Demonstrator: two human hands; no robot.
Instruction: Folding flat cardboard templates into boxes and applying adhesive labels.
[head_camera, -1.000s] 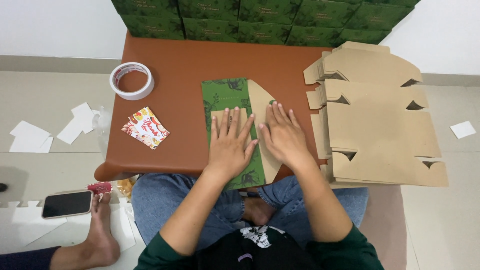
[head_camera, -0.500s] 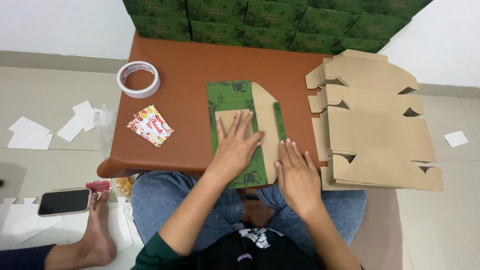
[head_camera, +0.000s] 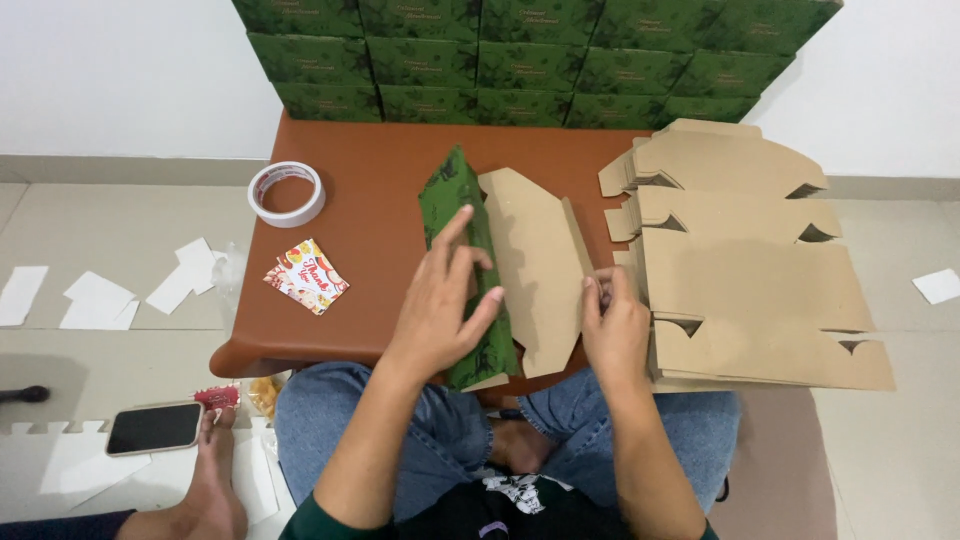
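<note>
**Head view: box blank half folded on the low table**

Head camera, from my remote seat, left to right: a tape roll (head_camera: 287, 193) and small printed cards (head_camera: 306, 276) lie on the brown table (head_camera: 380, 170). My left hand (head_camera: 445, 300) presses flat, fingers spread, on the raised green flap of the box blank (head_camera: 535, 265). My right hand (head_camera: 612, 322) pinches its right edge, beside the stack of flat brown blanks (head_camera: 750, 280).

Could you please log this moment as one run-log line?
left hand: pressing green box blank | right hand: at its brown flap edge | on brown table
</note>
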